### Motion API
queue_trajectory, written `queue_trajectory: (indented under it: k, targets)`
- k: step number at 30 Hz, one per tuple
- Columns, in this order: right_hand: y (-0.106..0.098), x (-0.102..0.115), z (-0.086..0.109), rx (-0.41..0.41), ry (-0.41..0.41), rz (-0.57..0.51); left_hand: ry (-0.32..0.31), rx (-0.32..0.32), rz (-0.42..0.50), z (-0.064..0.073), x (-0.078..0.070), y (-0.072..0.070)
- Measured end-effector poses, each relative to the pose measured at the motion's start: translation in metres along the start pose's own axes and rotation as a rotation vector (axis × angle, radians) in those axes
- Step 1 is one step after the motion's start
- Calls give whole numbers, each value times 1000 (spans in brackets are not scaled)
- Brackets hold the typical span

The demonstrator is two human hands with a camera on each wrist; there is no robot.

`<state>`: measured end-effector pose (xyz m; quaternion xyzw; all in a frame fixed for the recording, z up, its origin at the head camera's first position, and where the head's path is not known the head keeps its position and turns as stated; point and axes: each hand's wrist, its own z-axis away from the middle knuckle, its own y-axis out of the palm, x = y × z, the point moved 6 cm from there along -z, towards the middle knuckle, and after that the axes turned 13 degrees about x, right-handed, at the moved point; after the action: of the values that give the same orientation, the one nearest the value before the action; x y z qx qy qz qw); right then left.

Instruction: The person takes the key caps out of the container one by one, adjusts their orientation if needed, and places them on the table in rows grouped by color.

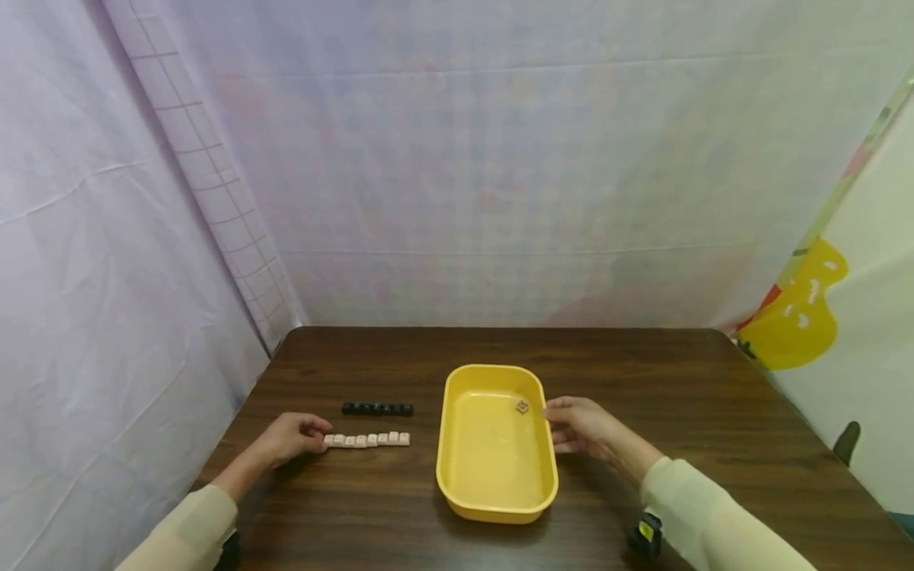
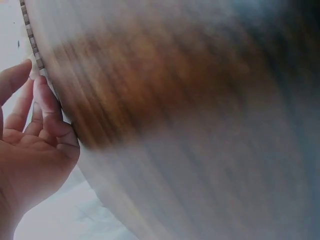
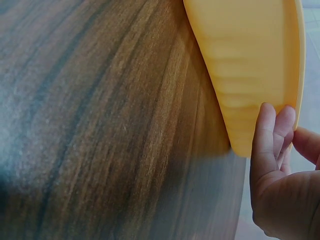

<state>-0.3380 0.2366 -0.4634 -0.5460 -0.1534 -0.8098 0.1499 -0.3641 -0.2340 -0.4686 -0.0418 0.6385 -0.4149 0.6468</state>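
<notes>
In the head view a row of small white keycap-like blocks (image 1: pixel 367 440) with dark marks lies on the left of the table. My left hand (image 1: pixel 291 438) has its thumb and index finger about the row's left end block; the left wrist view shows these fingertips right at the end of the row (image 2: pixel 32 37). A yellow plastic tray (image 1: pixel 444 452) stands right of the row. My right hand (image 1: pixel 589 428) holds its right side, thumb at the rim and fingers along the outer wall (image 3: pixel 240 75). One small pinkish marked block (image 1: pixel 523 406) lies inside the tray, near its far right corner.
A row of black blocks (image 1: pixel 377 408) lies just behind the white row. The dark wooden table (image 1: pixel 643 365) ends at a pale curtain (image 1: pixel 500 198) at the back, with more white cloth (image 1: pixel 107 277) on the left.
</notes>
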Motion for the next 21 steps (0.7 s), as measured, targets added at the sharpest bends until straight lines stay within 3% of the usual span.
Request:
queue_trajectory:
  k: [4,9,15,21]
  targets:
    - [3,2,0,7,-1,19,1,-48,-30,-1,-8,-3]
    - [3,3,0,5,-6,24,57,-64,-68,-14,-38,0]
    - [3,2,1,1,-10,15,110,-22,-34,-45,-81,25]
    - [3,1,2,-8,-14,4,162,79,20,-76,-139,58]
